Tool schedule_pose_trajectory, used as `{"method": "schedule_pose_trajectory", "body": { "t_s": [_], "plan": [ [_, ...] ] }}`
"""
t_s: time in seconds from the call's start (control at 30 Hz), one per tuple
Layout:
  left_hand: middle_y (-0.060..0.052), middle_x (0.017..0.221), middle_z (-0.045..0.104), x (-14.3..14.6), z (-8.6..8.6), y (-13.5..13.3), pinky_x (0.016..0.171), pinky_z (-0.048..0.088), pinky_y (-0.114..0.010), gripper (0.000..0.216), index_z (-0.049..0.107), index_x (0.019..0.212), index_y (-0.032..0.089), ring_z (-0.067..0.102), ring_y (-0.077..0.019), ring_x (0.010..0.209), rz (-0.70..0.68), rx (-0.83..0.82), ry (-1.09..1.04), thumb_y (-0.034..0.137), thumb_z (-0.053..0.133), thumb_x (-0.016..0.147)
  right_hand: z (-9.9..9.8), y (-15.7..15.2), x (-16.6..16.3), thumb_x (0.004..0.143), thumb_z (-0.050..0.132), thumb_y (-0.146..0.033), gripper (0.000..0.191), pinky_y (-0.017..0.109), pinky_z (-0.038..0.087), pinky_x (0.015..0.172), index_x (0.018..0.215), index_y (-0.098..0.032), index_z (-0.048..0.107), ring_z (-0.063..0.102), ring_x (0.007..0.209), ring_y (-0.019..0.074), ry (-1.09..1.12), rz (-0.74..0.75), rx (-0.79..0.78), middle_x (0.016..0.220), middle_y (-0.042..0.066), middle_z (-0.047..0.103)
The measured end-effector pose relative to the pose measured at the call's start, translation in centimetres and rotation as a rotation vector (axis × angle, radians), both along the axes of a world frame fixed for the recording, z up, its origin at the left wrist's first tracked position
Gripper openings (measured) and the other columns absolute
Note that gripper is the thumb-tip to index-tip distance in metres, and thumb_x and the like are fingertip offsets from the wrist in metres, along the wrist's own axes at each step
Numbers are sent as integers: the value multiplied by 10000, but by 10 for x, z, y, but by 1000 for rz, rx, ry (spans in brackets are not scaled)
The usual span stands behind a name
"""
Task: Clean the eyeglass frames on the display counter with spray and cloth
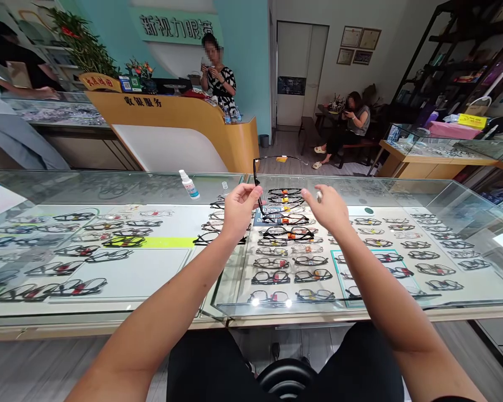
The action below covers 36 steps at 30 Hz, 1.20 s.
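My left hand (240, 207) is raised over a glass display counter (109, 187) and pinches a black glasses frame (257, 184) by one end. The frame stands up from the fingers, and its thin temple reaches right to an orange tag (281, 159). My right hand (327, 207) hovers close beside it with curled fingers around a small pale object (319, 196) that I cannot name. Under the glass lie several rows of glasses (285, 231).
A small white spray bottle (189, 185) stands on the counter to the left. Behind it is an orange reception desk (184, 125) with a person standing. Another person sits at the back right. A sleeve (8, 131) leans on the left counter. A stool seat (285, 379) is below me.
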<state>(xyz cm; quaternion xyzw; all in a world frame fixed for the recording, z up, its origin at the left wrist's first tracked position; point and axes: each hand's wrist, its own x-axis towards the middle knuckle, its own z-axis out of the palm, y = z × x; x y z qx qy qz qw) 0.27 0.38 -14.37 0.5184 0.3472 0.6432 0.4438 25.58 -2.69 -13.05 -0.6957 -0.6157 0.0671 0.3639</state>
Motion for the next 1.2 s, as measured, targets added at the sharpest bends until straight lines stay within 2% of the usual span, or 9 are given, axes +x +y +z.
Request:
{"method": "schedule_pose_trajectory", "body": {
  "t_s": [0.07, 0.17, 0.3, 0.43, 0.67, 0.8, 0.9, 1.03, 1.2],
  "plan": [
    [-45, 986, 720, 1, 0, -2, 822, 699, -355, 658, 758, 904, 204, 687, -188, 926, -13, 3, 32, 762, 1025, 678, 5, 1, 8, 1096, 546, -697, 649, 561, 571, 1032, 1400, -168, 768, 754, 1235, 431, 13, -8, 107, 1427, 248, 778],
    [-77, 1132, 712, 4, -4, -5, 822, 682, -353, 616, 778, 901, 193, 685, -190, 942, -59, 26, 81, 731, 1015, 717, 11, -5, 5, 1098, 607, -613, 495, 513, 576, 1029, 1322, -215, 797, 757, 1242, 391, 16, 162, 237, 1383, 189, 810],
    [-122, 1226, 712, 10, -11, -8, 933, 653, -388, 565, 791, 858, 194, 707, -269, 1150, -127, 93, 144, 702, 1009, 742, 9, -20, -20, 1067, 720, -581, 489, 459, 595, 968, 1399, -228, 788, 790, 1137, 337, -19, 444, 186, 1332, 147, 823],
    [-129, 1273, 730, 12, -14, -11, 1126, 581, -444, 518, 804, 873, 206, 722, -288, 1242, -174, 140, 226, 683, 989, 794, 1, -26, -38, 1057, 767, -564, 536, 433, 598, 932, 1486, -244, 735, 779, 1167, 335, -128, 556, 129, 1331, 140, 816],
    [-135, 1376, 709, 11, -12, -14, 1183, 561, -498, 598, 679, 905, 212, 714, -307, 1317, -258, 106, 184, 688, 1016, 774, -7, -20, -38, 1057, 768, -480, 372, 444, 592, 944, 1343, -242, 766, 767, 1166, 335, -108, 616, 160, 1289, 137, 823],
    [-119, 1398, 724, 10, -13, -12, 1117, 587, -466, 686, 575, 930, 221, 732, -281, 1270, -339, 37, 116, 643, 1072, 716, -7, -22, -41, 1045, 767, -420, 239, 431, 584, 979, 1180, -223, 777, 762, 1135, 311, -54, 680, 182, 1245, 133, 811],
    [-119, 1441, 697, 8, -12, -11, 1017, 617, -411, 702, 567, 962, 219, 730, -259, 1220, -387, -25, 110, 629, 1079, 712, -5, -27, -43, 1069, 733, -381, 177, 403, 572, 961, 1163, -238, 777, 753, 1123, 292, -55, 697, 176, 1220, 111, 798],
    [-99, 1376, 688, 6, -8, -12, 888, 612, -337, 714, 594, 1069, 235, 704, -230, 1148, -459, -85, 96, 633, 1073, 720, -1, -33, -45, 1119, 660, -389, 194, 400, 563, 960, 1176, -248, 779, 738, 1087, 279, -111, 654, 141, 1219, 105, 778],
    [-55, 1283, 708, 6, -8, -18, 940, 587, -330, 651, 648, 1143, 255, 694, -197, 1110, -532, -103, 123, 649, 1026, 789, 0, -35, -48, 1169, 555, -381, 259, 405, 563, 962, 1139, -236, 769, 734, 1146, 298, -207, 573, 125, 1214, 123, 771]
  ]
}}
